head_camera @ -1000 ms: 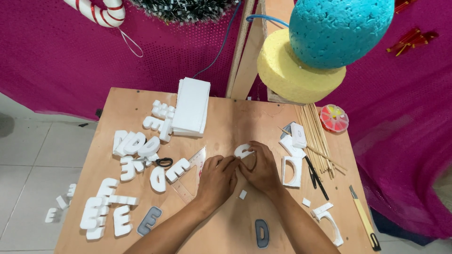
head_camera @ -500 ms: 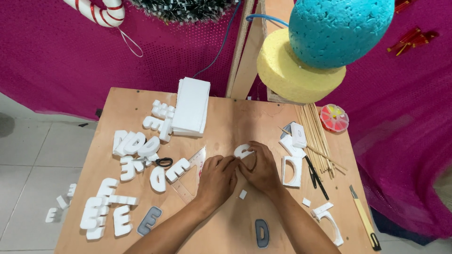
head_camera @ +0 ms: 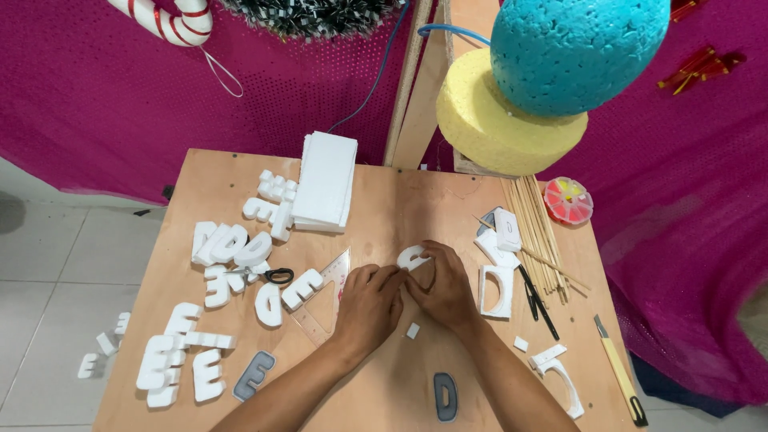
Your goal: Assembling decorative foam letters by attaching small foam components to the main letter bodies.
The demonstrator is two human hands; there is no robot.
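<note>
My left hand [head_camera: 370, 302] and my right hand [head_camera: 441, 290] meet at the middle of a wooden table [head_camera: 384, 200]. Together they grip a small white foam piece [head_camera: 410, 256], a curved cut-out that sticks out just above my fingers. Most of that piece is hidden under my fingers. A tiny white foam scrap [head_camera: 413, 330] lies on the table just below my hands. A clear plastic set square [head_camera: 324, 296] lies next to my left hand.
Several white foam letters [head_camera: 232, 248] lie at the left, with scissors [head_camera: 272, 275] among them. A stack of white foam sheets [head_camera: 324, 180] sits at the back. Wooden sticks [head_camera: 536, 232], a utility knife [head_camera: 618, 370], grey letter templates [head_camera: 445, 396] and foam offcuts [head_camera: 498, 290] lie right.
</note>
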